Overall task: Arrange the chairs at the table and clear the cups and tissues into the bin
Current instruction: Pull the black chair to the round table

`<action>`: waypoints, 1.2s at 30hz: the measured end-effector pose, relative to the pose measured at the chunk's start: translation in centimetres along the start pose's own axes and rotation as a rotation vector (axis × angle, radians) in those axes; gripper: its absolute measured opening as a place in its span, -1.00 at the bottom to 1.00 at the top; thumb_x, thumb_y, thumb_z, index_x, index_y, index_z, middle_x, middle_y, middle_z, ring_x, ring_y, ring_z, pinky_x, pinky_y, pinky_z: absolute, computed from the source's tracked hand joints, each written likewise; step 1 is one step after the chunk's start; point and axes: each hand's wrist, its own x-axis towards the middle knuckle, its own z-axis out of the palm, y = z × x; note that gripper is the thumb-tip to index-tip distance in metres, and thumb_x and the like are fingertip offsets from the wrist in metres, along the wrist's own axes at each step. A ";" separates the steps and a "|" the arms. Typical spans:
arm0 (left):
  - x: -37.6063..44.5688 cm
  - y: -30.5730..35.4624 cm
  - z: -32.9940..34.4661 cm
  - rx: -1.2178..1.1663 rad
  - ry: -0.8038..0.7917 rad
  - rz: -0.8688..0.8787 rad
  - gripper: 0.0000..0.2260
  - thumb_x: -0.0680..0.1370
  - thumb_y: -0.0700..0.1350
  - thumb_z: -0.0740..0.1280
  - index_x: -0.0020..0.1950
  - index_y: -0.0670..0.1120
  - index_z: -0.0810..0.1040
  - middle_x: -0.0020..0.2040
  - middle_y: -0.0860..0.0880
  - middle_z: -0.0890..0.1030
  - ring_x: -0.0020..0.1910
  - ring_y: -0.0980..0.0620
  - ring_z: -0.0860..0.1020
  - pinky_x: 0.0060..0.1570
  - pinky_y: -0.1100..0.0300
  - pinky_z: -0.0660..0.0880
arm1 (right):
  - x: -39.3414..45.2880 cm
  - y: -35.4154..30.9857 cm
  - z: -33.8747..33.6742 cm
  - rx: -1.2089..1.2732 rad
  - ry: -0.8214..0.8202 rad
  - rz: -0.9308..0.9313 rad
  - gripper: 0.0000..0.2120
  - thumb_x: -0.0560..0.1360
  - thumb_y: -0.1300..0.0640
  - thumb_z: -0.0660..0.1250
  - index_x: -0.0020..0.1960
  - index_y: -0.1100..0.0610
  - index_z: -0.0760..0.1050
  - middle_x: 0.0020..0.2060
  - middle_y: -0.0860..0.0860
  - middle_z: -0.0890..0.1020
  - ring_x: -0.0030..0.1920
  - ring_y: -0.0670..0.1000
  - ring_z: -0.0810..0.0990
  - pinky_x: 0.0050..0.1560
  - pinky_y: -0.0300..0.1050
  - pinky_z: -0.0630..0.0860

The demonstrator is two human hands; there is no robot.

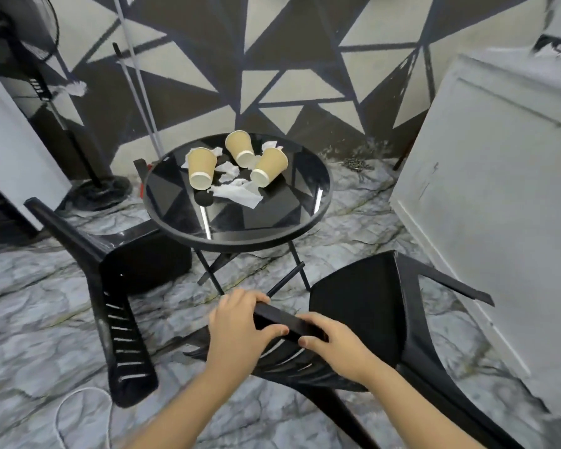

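A round black glass table [272, 234] stands in the middle. Three tan paper cups lie tipped on it: one at the left [202, 168], one at the back [239, 148], one at the right [269, 167]. Crumpled white tissues [237, 189] lie among them. A black plastic chair [376, 306] lies tipped over in front of the table. My left hand [240, 328] and my right hand [331, 341] both grip its near armrest. A second black chair [117, 286] stands at the table's left, its back toward me.
A standing fan [42, 92] with a round base is at the far left. A white cabinet [506, 202] fills the right side. Thin poles [136, 76] lean on the patterned wall. A white cable [75, 403] lies on the marble floor at lower left. No bin is visible.
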 end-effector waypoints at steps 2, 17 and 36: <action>-0.7 2.4 0.1 -0.034 -0.035 0.039 -0.56 0.29 0.20 0.46 0.10 0.14 0.45 0.02 0.18 0.42 0.11 0.10 0.36 0.09 0.12 0.23 | -2.2 0.4 -1.7 0.009 0.054 -0.005 -0.68 0.50 0.05 0.31 0.03 -0.40 0.39 -0.01 -0.23 0.60 -0.03 -0.31 0.54 -0.10 -0.49 0.41; -6.0 5.7 -1.9 -0.274 -0.359 0.129 -0.47 0.36 0.00 0.48 0.17 0.41 0.32 0.21 0.36 0.43 0.22 0.42 0.35 0.33 0.10 0.35 | -13.8 5.2 -12.9 0.048 0.244 0.013 -0.67 0.53 0.15 0.29 0.22 -0.17 0.43 0.08 -0.33 0.56 0.16 -0.32 0.50 0.09 -0.47 0.39; -7.5 18.7 2.9 -0.216 -0.576 0.468 -0.31 0.31 0.31 0.37 0.36 0.41 0.12 0.30 0.40 0.25 0.35 0.28 0.21 0.38 0.19 0.15 | -20.9 1.1 -18.5 -0.293 0.696 -0.217 -0.48 0.22 -0.24 0.47 0.09 -0.45 0.34 0.11 -0.46 0.34 0.22 -0.24 0.26 0.28 -0.15 0.19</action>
